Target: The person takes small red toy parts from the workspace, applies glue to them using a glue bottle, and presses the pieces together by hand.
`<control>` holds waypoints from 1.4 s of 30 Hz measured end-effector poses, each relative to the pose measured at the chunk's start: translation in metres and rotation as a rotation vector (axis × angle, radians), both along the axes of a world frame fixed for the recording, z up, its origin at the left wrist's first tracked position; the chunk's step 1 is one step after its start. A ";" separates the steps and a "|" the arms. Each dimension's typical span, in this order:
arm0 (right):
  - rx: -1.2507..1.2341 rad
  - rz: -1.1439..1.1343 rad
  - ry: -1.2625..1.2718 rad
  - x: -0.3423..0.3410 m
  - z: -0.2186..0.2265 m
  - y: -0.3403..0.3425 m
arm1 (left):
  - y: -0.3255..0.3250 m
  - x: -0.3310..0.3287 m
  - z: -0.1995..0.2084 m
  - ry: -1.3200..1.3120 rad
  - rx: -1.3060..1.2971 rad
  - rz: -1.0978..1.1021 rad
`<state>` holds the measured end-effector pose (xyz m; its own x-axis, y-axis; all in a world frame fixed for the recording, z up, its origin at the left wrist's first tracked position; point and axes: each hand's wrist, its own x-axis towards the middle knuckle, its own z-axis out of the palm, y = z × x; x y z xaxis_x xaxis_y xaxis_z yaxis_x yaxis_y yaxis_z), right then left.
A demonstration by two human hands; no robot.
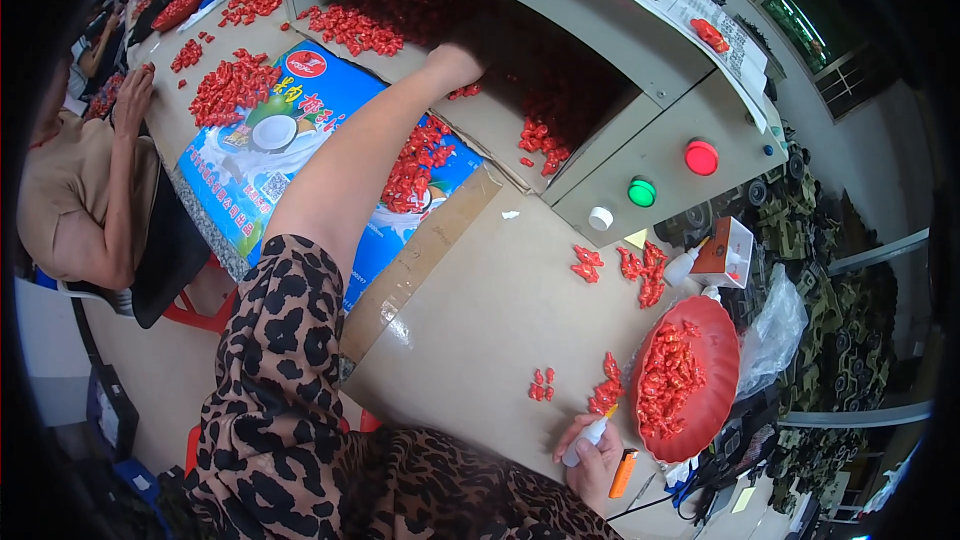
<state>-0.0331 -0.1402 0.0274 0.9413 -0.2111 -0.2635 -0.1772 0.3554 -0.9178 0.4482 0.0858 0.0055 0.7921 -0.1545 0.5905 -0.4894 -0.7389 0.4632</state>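
My left arm reaches across to the open box-shaped machine (620, 70). There my left hand (460, 62) goes into the dark opening beside a heap of small red plastic pieces (365, 32), and shadow hides its fingers. At the lower right my right hand (594, 468) grips a small white squeeze bottle (584, 443) with a yellow tip. The tip points up at a cluster of joined red pieces (606, 385) on the table. Several tiny red pieces (541, 384) lie left of it.
Right of my hand stands a red scalloped bowl (728, 360) full of red pieces, with an orange lighter (622, 473) nearby. A blue printed cardboard sheet (225, 175) carries more red piles. Another person (85, 200) sits at the left. A white bottle (683, 265) lies beside a small box (722, 252).
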 end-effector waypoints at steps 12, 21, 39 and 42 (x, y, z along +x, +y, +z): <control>0.039 0.020 -0.024 -0.001 -0.001 0.000 | -0.040 -0.038 0.009 -0.122 -0.046 -0.046; -0.022 0.027 -0.022 -0.002 0.001 0.002 | -0.045 -0.130 0.022 0.161 -0.019 -0.368; -0.056 0.045 -0.051 -0.006 -0.002 0.003 | -0.082 -0.148 0.012 0.143 0.241 -0.143; -0.060 0.055 -0.061 -0.006 -0.001 0.002 | -0.085 -0.147 0.007 0.092 0.254 -0.135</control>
